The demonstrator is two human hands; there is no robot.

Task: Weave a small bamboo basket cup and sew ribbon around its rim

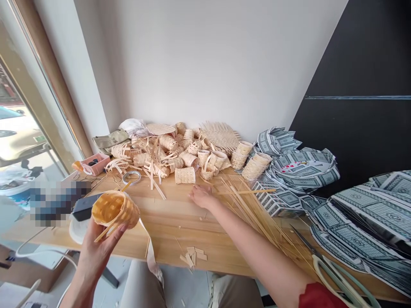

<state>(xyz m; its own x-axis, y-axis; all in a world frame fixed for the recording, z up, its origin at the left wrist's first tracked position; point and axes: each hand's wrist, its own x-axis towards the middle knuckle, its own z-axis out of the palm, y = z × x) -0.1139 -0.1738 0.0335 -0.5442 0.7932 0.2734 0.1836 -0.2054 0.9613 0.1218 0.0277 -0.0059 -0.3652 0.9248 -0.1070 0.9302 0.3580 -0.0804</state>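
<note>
My left hand [99, 244] is closed around a small woven basket [126, 209] above the table's front left, its open mouth tilted up and to the left. Thin strips stick out of the basket, and a pale ribbon [150, 248] hangs beside it. My right hand [201, 196] reaches over the middle of the table, just in front of a small woven cylinder [185, 176] lying on its side. Its fingers are partly visible and bent toward the tabletop; whether they hold anything is too small to tell.
Woven baskets [168, 143] pile up along the wall. Long thin strips [247, 205] lie right of centre. Scissors [330, 273] and folded-card baskets [305, 169] stand at the right. A tape roll [131, 177], a pink box [95, 164] and short strip offcuts [194, 256] are also on the table [173, 222].
</note>
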